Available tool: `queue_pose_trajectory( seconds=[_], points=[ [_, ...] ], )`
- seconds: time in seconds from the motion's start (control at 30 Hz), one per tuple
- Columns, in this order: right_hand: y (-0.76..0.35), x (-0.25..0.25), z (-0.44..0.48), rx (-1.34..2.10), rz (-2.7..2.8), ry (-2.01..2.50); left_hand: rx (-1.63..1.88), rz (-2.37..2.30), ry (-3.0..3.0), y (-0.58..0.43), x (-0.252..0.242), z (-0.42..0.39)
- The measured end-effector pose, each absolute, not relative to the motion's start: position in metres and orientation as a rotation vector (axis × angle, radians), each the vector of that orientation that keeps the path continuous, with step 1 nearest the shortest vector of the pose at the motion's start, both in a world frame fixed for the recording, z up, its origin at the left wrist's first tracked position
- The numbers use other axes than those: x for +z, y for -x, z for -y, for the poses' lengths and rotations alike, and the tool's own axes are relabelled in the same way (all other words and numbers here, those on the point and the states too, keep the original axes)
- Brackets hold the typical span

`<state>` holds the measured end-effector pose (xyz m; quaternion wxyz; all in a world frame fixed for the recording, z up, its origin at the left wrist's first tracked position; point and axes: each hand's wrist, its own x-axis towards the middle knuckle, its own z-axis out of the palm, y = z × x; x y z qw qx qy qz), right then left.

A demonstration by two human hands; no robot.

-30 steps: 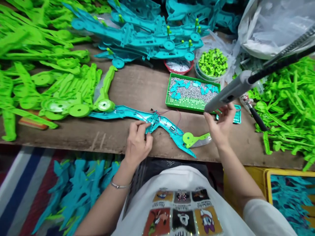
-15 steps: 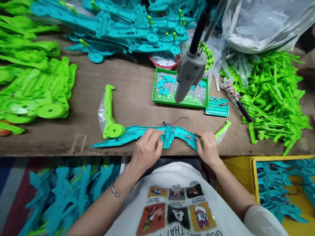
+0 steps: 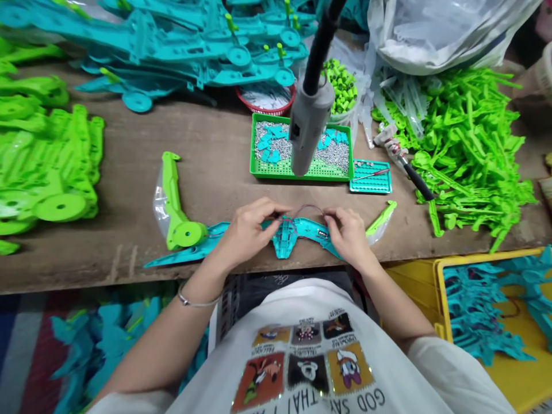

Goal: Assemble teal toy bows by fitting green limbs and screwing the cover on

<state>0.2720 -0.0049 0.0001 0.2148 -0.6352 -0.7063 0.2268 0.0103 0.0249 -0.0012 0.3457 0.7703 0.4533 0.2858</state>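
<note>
A long teal plastic bow-shaped part (image 3: 284, 244) lies along the table's front edge, its ribbed inner side up. A thin reddish-dark wire (image 3: 307, 206) arches above its middle. My right hand (image 3: 348, 236) pinches the wire near the right end of the arch. At the centre of the part, my left hand (image 3: 252, 230) has thumb and index finger drawn together beside the wire; what lies between them is too small to make out. A green arm (image 3: 172, 201) with a round hub and clear plastic piece is attached on the left. Another green arm (image 3: 382, 218) sticks out past my right hand.
A grey hanging power screwdriver (image 3: 308, 126) dangles over a green tray (image 3: 302, 175) of screws and teal pieces. Beside it are a small teal tray (image 3: 371, 184) and a black-handled tool (image 3: 416, 178). Green parts (image 3: 470, 155) pile up right; teal parts (image 3: 181, 52) stack behind.
Both hands have lifted slightly off the teal part and moved to the wire. The wire's arch is now lower and ends at my right fingertips. The whole view has shifted a little.
</note>
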Motion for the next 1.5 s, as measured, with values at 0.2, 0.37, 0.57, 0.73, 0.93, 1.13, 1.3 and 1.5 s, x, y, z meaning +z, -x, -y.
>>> queue_pose_trajectory(
  seconds=[0.2,0.37,0.57,0.73,0.93,1.13,1.3,1.5],
  points=[
    [-0.265,-0.003,0.007,0.686,1.918,1.692,0.869,-1.044,-2.192,-0.009,0.010,0.005],
    [-0.265,0.004,0.014,0.615,1.957,1.609,0.891,-1.021,-2.237,-0.010,0.007,0.009],
    [-0.262,0.011,0.013,0.611,1.954,1.729,0.878,-1.004,-2.158,-0.005,0.003,0.010],
    [-0.257,0.004,-0.005,0.769,1.961,1.851,0.840,-0.887,-1.996,0.002,-0.002,0.014],
    [-0.257,0.000,-0.007,0.880,1.882,1.744,0.847,-0.960,-2.022,-0.002,-0.008,0.001],
    [-0.263,0.000,0.000,0.915,1.910,1.535,0.721,-0.978,-2.186,-0.017,-0.006,-0.025],
    [-0.266,-0.001,0.001,0.929,1.915,1.495,0.548,-0.914,-2.133,-0.025,-0.005,-0.032],
    [-0.267,0.011,0.013,0.776,1.867,1.502,0.687,-1.011,-1.861,-0.038,0.002,-0.025]
  ],
)
